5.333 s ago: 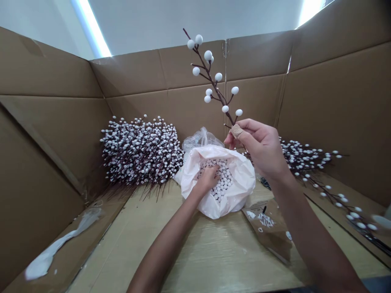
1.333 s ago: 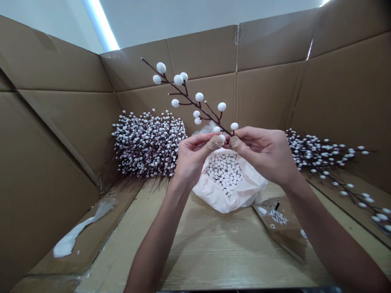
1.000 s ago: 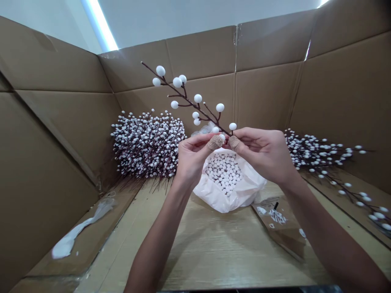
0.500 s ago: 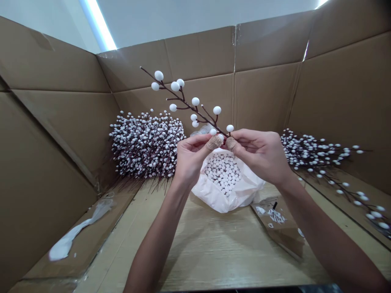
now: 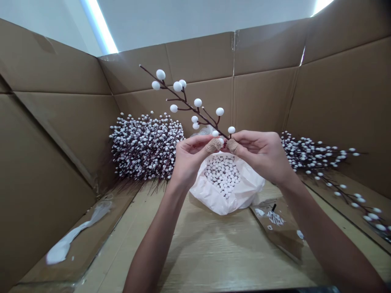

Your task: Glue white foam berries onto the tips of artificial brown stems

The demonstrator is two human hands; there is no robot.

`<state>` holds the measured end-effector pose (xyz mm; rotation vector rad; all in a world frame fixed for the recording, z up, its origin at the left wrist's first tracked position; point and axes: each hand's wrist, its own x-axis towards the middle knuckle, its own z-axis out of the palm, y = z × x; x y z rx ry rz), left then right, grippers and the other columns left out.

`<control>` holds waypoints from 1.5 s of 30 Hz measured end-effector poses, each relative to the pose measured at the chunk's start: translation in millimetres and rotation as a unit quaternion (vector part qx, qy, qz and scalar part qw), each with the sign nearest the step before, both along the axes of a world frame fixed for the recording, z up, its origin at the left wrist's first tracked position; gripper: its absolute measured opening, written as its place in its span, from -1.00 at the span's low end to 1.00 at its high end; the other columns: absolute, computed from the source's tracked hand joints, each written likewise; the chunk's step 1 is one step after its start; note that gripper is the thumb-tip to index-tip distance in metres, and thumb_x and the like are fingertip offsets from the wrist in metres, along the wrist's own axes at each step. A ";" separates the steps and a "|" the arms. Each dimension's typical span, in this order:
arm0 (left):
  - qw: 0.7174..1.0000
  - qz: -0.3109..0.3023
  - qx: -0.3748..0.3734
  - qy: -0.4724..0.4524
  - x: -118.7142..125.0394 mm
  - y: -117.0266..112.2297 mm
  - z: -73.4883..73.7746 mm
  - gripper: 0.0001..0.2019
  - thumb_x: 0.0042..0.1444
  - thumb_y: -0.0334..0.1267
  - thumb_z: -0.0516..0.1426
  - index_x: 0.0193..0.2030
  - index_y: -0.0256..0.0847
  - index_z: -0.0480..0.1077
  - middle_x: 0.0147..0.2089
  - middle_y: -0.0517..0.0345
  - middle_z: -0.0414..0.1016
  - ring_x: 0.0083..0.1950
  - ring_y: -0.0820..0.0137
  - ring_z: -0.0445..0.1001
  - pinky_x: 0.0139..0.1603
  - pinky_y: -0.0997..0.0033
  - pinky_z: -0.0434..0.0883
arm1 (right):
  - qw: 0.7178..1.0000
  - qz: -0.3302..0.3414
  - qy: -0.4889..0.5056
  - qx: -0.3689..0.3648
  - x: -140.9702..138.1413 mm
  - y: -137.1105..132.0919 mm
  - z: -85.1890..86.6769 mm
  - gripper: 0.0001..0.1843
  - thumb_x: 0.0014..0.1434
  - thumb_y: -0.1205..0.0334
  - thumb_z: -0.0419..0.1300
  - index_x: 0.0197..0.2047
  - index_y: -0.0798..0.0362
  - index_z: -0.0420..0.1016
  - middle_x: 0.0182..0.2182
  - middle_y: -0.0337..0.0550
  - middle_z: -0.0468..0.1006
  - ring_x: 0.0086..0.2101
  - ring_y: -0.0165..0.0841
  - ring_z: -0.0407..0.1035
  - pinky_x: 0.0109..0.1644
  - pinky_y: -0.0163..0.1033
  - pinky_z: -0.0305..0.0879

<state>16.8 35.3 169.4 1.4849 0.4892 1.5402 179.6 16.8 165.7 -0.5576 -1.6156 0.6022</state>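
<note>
My right hand (image 5: 262,156) pinches the lower stem of a dark twig (image 5: 186,103) that slants up to the left and carries several white foam beads. My left hand (image 5: 191,156) meets it from the left, thumb and forefinger pinched on a small white bead (image 5: 220,141) at the twig's base. Tan tape wraps a fingertip on each hand. Both hands hover just above a pale pink plastic bag (image 5: 227,193) that stands open and is full of loose white beads (image 5: 222,174).
A dense pile of beaded twigs (image 5: 145,146) lies at the back left, a looser pile (image 5: 308,152) at the right. Cardboard walls (image 5: 55,122) enclose the wooden tabletop (image 5: 214,252). A white smear (image 5: 65,244) marks the left flap; a cardboard scrap (image 5: 275,226) lies right.
Five seconds ago my left hand was in the bead bag and the twig stood upright. Since then the left hand rose to the twig's base; the twig leans left. Little moved lately.
</note>
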 end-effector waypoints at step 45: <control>0.958 -0.070 -0.030 0.277 43.4 -12.6 -29.2 -0.93 0.01 -0.34 0.23 -0.44 -0.29 0.47 -0.48 0.12 0.49 -0.44 0.43 0.45 -0.37 0.48 0.38 | 0.970 0.110 0.176 -0.129 9.8 12.0 9.3 -0.78 -0.05 0.17 0.38 -0.29 0.02 0.57 -0.23 -0.17 0.58 -0.14 -0.33 0.44 -0.02 -0.17 0.37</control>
